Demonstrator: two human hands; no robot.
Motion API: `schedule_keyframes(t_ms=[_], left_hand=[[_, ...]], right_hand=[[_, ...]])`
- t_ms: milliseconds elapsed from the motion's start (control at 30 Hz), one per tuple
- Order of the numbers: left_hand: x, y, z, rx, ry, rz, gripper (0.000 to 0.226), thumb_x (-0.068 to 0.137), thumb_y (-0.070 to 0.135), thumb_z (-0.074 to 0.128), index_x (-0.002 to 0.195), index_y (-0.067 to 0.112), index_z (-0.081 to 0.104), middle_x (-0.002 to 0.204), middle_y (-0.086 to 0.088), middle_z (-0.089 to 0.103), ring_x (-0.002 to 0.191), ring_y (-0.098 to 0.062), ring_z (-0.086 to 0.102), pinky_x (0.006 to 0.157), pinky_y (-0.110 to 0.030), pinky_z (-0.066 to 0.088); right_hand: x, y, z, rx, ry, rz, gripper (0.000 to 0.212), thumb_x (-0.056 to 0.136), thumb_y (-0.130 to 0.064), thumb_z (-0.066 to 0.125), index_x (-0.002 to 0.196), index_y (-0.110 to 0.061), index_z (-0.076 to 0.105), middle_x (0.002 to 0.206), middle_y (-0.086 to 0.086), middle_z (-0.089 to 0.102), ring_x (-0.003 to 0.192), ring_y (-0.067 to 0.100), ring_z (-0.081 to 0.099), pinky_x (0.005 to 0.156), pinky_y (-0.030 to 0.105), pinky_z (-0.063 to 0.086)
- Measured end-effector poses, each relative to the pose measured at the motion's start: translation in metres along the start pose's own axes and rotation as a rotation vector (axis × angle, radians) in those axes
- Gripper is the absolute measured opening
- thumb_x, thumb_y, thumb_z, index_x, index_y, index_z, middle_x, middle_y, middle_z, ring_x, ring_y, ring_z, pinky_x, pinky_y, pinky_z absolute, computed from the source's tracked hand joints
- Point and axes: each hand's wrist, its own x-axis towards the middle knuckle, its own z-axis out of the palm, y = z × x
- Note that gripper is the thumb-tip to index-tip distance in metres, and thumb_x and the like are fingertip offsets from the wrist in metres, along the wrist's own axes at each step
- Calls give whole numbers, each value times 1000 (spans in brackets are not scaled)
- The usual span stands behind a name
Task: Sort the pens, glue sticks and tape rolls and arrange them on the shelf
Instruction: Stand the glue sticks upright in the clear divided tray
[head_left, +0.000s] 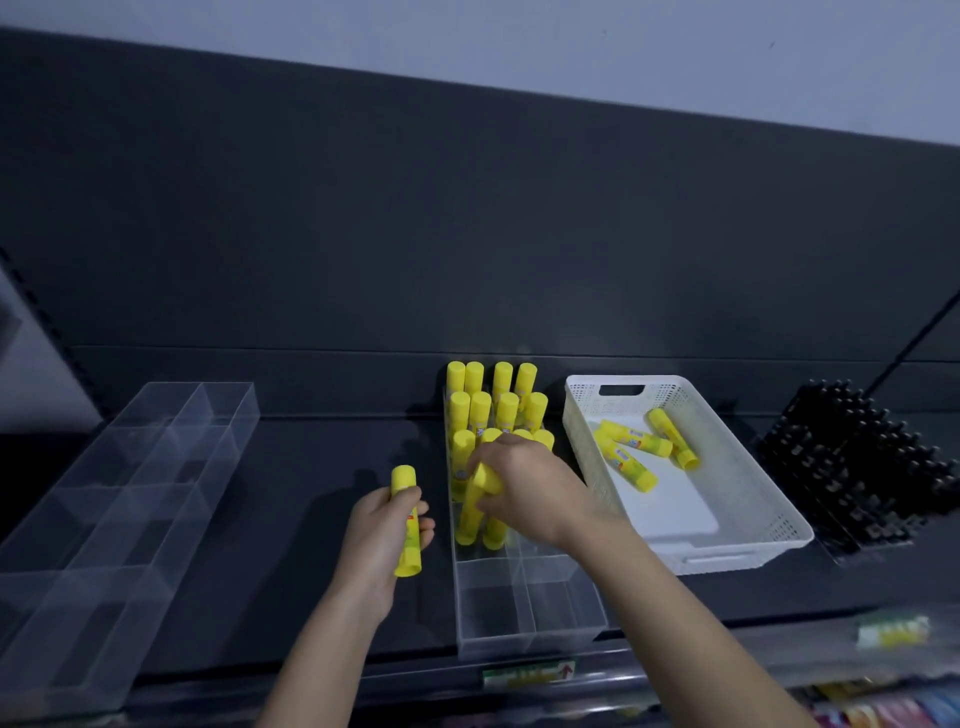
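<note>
My left hand (382, 535) grips one yellow glue stick (406, 519) upright, just left of a clear divided organizer (524, 618) on the dark shelf. My right hand (524, 488) holds another yellow glue stick (475, 512) slanted down into the organizer's middle section. Several glue sticks (493, 400) stand upright in rows at the organizer's back. Its front compartments hold nothing. A white perforated basket (753, 530) to the right holds three loose glue sticks (636, 441) lying flat.
A large clear compartment tray (130, 493) sits at the left of the shelf. Black pens (857, 462) stand packed in a holder at the far right. The shelf's back wall (467, 234) is dark. Coloured packs show on a lower level at bottom right.
</note>
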Motion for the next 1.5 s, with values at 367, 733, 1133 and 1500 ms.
schedule_keyframes(t_ms=[367, 733, 1133, 1500], left_hand=[[1, 2, -3, 4, -37, -6, 10, 91, 11, 60, 94, 2, 62, 86, -11, 62, 65, -15, 58, 52, -23, 50], [-9, 9, 6, 37, -87, 62, 8, 89, 5, 58, 92, 0, 62, 80, -11, 60, 62, -15, 57, 53, -24, 49], [-27, 23, 13, 123, -128, 408, 13, 95, 26, 56, 93, 18, 66, 73, 6, 66, 63, -7, 62, 55, -19, 52], [-33, 21, 21, 161, -271, 402, 12, 92, 28, 58, 95, 29, 69, 79, 4, 68, 72, -11, 64, 64, -22, 53]], right_hand=[[-6, 11, -4, -6, -49, 85, 39, 75, -18, 72, 111, -15, 58, 107, 7, 59, 95, 28, 57, 72, 37, 52], [-13, 19, 2, 166, 38, 132, 35, 77, -35, 74, 106, -22, 59, 98, 3, 66, 87, 23, 61, 69, 32, 50], [-46, 35, -27, 930, 176, 299, 7, 88, -9, 62, 90, -14, 58, 67, -7, 60, 61, 8, 55, 57, 17, 44], [-52, 43, -14, 1049, 268, 266, 18, 89, -3, 61, 99, -17, 59, 95, 7, 70, 85, 13, 64, 68, 23, 50]])
